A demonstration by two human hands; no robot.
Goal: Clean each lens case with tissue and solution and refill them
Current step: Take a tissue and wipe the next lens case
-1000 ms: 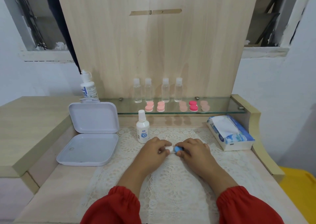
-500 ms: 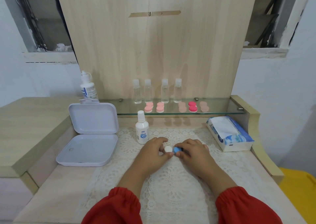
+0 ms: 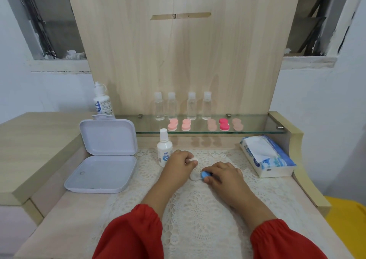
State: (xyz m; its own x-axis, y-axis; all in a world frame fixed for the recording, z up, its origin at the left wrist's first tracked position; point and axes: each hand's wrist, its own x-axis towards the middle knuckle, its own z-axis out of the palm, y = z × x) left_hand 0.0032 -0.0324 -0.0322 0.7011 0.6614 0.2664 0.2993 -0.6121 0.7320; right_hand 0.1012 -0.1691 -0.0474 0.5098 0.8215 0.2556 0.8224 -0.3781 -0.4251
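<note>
Left hand: the left hand [image 3: 179, 162] pinches a white cap [image 3: 194, 159] between fingertips, raised a little off the lace mat [image 3: 198, 209].
Right hand: the right hand [image 3: 222, 174] grips the blue cap [image 3: 205, 174] of the lens case [image 3: 195, 176], fingers curled over it.
Lens case: lies on the mat at centre, its white well uncovered at 9 o'clock of the blue cap (whether any liquid is inside cannot be told).
Handling: judged light, rigid plastic, small and likely slippery once wet; best pinned by the body while a ribbed cap rim is twisted.
Supplies: small solution bottle [image 3: 164, 148] just at 11 o'clock of the left hand; tissue pack [image 3: 267, 155] at 2 o'clock, well apart.
Waiting cases: pink cases [image 3: 179, 124] on the glass shelf [image 3: 257, 129] at 12 o'clock.
Edges and room: open box [image 3: 103, 159] at 9 o'clock; counter [image 3: 65, 215] bare toward 6 o'clock, so that side looks freest for moving (the bottle could tip).
</note>
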